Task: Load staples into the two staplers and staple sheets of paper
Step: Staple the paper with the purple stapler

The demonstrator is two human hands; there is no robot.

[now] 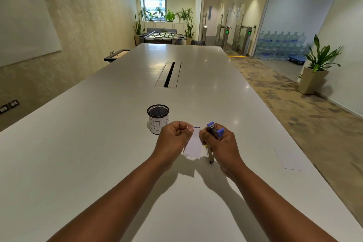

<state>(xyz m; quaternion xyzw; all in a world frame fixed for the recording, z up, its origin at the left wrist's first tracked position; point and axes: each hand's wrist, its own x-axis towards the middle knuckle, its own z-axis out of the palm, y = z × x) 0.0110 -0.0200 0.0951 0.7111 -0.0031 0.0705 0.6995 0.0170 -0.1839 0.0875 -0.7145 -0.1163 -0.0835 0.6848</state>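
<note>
My right hand (221, 143) grips a blue stapler (215, 130), held above the white table (98, 143). The stapler's metal part (210, 154) hangs down below the hand, its tip near the tabletop. My left hand (172, 138) pinches the top edge of a small white piece of paper (193, 146) between thumb and fingers. The paper hangs between the two hands, close beside the stapler. A little bit of blue (196, 127) shows just behind the paper's top edge; what it is cannot be told.
A black mesh cup (158, 117) with a white label reading "BIN" stands just beyond my left hand. A white sheet of paper (290, 160) lies near the table's right edge. A cable slot (168, 74) runs along the table's middle, farther away.
</note>
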